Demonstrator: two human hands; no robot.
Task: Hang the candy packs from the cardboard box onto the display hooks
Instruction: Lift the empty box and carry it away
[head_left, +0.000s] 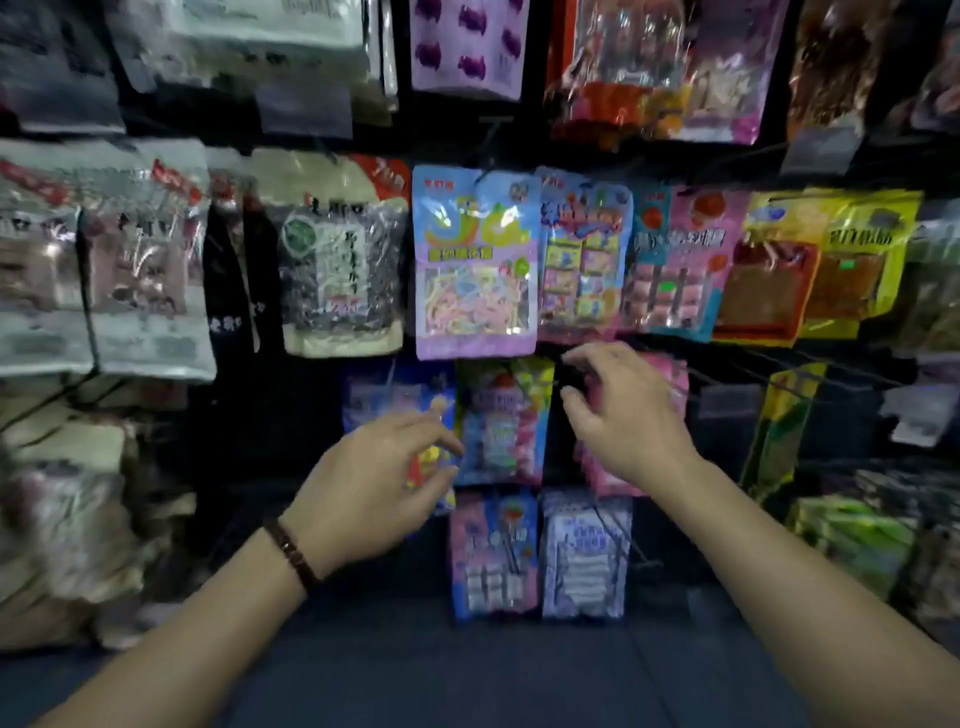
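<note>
Candy packs crowd the dark display wall; no cardboard box shows. My right hand curls at a pink pack, grip unclear; my left hand hangs released beside a blue pack. I'd steady the hook, then thread squarely.

**Bare Forearms, One Beaded Bracelet**

Two arms in view, bare from the bottom edge up to the fingers, no sleeves showing. Left hand marked off by a dark brown beaded bracelet, snug around the wrist, small rounded beads in a single row. Right hand plain: no ring, no watch, no band.
</note>
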